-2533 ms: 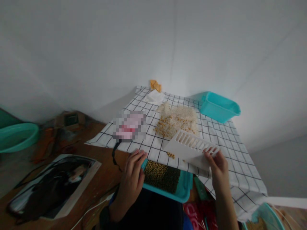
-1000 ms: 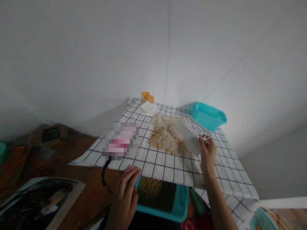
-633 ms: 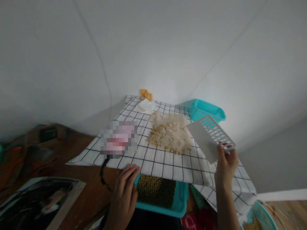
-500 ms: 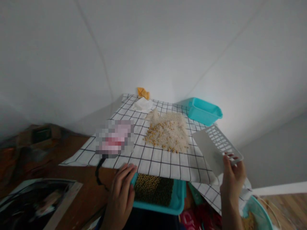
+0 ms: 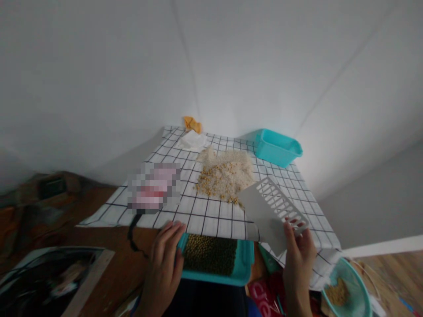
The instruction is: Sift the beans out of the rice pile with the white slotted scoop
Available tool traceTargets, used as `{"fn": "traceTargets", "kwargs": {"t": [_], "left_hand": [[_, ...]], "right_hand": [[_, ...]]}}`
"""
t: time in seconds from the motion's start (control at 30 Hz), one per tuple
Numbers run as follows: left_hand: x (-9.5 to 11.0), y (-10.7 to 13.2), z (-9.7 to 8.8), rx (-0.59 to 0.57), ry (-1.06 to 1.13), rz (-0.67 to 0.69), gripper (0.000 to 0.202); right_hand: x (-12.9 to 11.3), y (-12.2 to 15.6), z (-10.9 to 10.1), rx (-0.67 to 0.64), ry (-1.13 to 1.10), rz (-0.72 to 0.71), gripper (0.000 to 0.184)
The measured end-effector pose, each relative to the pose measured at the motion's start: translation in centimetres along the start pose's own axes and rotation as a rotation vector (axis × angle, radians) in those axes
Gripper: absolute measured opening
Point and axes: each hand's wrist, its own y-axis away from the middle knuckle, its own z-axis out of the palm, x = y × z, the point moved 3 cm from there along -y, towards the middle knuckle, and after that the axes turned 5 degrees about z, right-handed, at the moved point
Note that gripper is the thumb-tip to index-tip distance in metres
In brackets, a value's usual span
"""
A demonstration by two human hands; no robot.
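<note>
My right hand (image 5: 299,257) grips a flat grey scraper with a slotted end (image 5: 267,220), fingers and thumb at its slots. The scraper's plain edge is at the lower right of a heap of pale grains mixed with yellow beans (image 5: 228,174). My left hand (image 5: 166,259) lies with fingers stretched out at the left end of a turquoise tray (image 5: 243,264); whether it presses on the rim I cannot tell. Yellowish and dark green beans (image 5: 208,255) fill the tray, which sits below the table's front edge.
A checked cloth (image 5: 194,215) covers the table. At its back right stands a turquoise basin (image 5: 279,147); a white cloth (image 5: 192,141) and an orange cloth (image 5: 192,124) lie at the back left. A blurred-out pink object (image 5: 155,187) is left. A tub (image 5: 353,286) stands lower right.
The scraper in my right hand has moved left, closer to the heap. My left hand stays beside the tray. The whole view has shifted slightly.
</note>
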Motion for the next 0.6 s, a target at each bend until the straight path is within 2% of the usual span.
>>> {"fn": "traceTargets", "kwargs": {"t": [0.13,0.37,0.6], "left_hand": [[0.1,0.0,0.0,-0.001,0.002,0.006,0.061],[0.3,0.0,-0.1,0.006,0.012,0.01,0.06],[0.3,0.0,-0.1,-0.005,0.005,0.003,0.062]], "right_hand": [[-0.3,0.2,0.3,-0.011,0.013,-0.02,0.034],[-0.3,-1.0,-1.2,0.018,0.031,-0.071,0.031],[-0.5,0.0,0.2,-0.07,0.009,-0.114,0.027]]}}
